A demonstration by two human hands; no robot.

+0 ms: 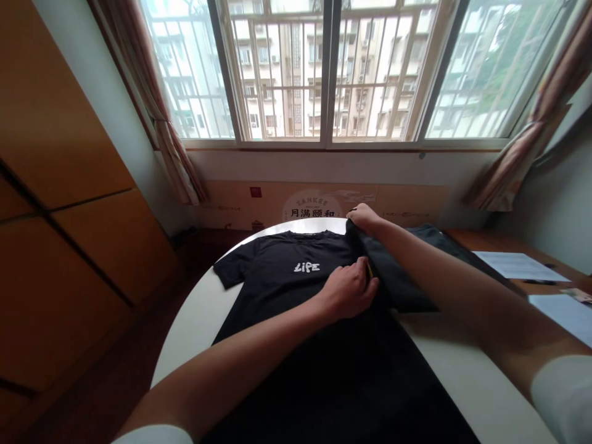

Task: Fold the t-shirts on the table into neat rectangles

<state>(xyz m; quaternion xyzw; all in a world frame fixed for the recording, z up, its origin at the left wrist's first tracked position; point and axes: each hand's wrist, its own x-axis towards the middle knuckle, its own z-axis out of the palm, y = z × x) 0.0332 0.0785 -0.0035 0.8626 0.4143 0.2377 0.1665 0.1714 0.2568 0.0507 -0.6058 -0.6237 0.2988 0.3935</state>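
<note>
A black T-shirt (277,290) with white lettering on its chest lies spread on a white round table (185,345), its collar toward the window. My left hand (350,288) is closed in a pinch on the shirt's right side, below the shoulder. A thin yellowish sliver shows between its thumb and fingers; I cannot tell what it is. Farther off, my right hand (364,217) grips the shirt's dark cloth at the right shoulder, slightly raised at the table's far edge. My right forearm passes over more dark folded cloth (411,290) lying beside the shirt.
White papers (515,265) and a dark pen (539,282) lie on a brown wooden desk (467,240) to the right. A printed board (407,200) stands beneath the barred window (287,80). Orange-brown cabinets (111,240) line the left side.
</note>
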